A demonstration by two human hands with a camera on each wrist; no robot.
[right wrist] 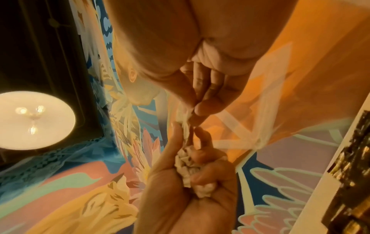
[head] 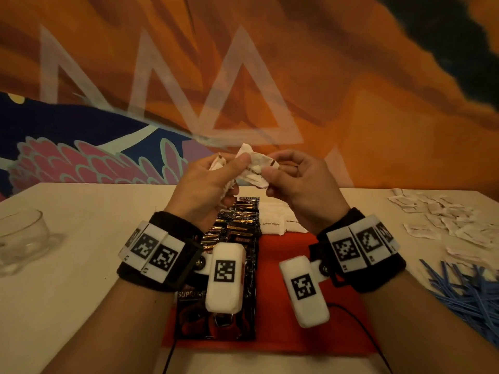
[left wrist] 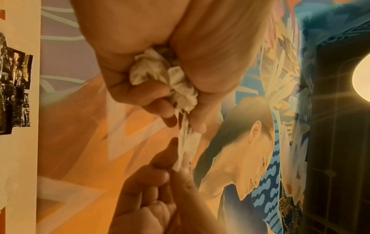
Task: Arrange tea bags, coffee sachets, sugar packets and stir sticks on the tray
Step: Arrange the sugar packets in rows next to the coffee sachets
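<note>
Both hands are raised above the red tray (head: pixel 291 265). My left hand (head: pixel 205 182) grips a crumpled bunch of white sugar packets (left wrist: pixel 160 74), seen again as the bunch (right wrist: pixel 190 164). One packet (head: pixel 255 168) sticks out of it, and my right hand (head: pixel 294 179) pinches its free end between thumb and forefinger. This packet (left wrist: pixel 188 142) stretches between the two hands. On the tray lie black coffee sachets (head: pixel 237 228) in a column and white brown-sugar packets (head: pixel 272 225) beside them.
A pile of white packets (head: pixel 453 225) lies loose on the table at the right, with blue stir sticks (head: pixel 469 290) nearer me. A glass bowl (head: pixel 21 236) stands at the left. A black cable (head: pixel 361 327) crosses the tray's near right corner.
</note>
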